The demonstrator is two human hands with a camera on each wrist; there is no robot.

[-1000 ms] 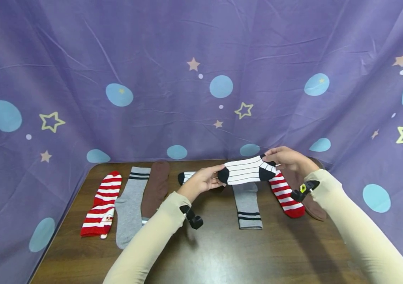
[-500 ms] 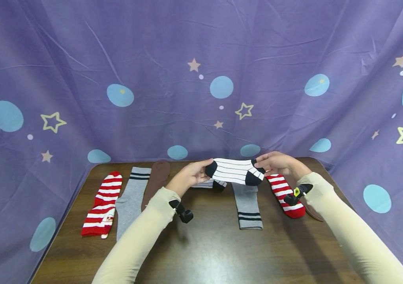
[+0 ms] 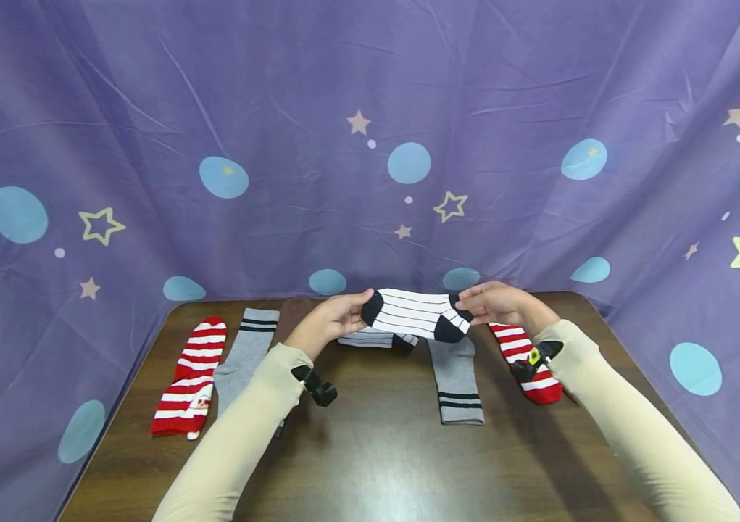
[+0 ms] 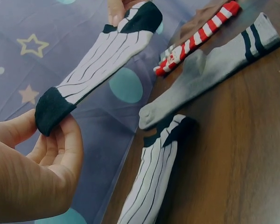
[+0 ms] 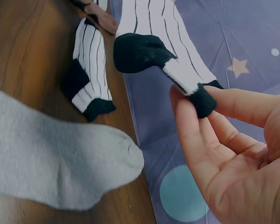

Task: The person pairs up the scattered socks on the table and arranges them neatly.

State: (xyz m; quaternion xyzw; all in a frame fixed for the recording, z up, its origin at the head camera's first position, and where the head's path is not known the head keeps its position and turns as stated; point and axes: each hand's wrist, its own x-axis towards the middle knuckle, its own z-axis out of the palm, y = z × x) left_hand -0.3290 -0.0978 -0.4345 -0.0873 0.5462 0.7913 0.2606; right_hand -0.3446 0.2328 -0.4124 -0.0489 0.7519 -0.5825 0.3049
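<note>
A white ankle sock with thin black stripes and black toe, heel and cuff is stretched sideways above the table. My left hand pinches its black toe, thumb on one side and fingers on the other, as the left wrist view shows. At the other end my right hand pinches the black cuff. Below the held sock lies a matching striped sock on the table, partly hidden in the head view. Just right of that, a grey sock with two black bands lies flat.
On the left of the wooden table lie a red-and-white striped sock, another grey sock and a brown sock, partly behind my left arm. A second red-striped sock lies at right. A purple curtain hangs behind.
Both hands have moved left with the striped sock held between them. The matching sock beneath, earlier showing its toe left of my hand, now shows its heel end under the held one.
</note>
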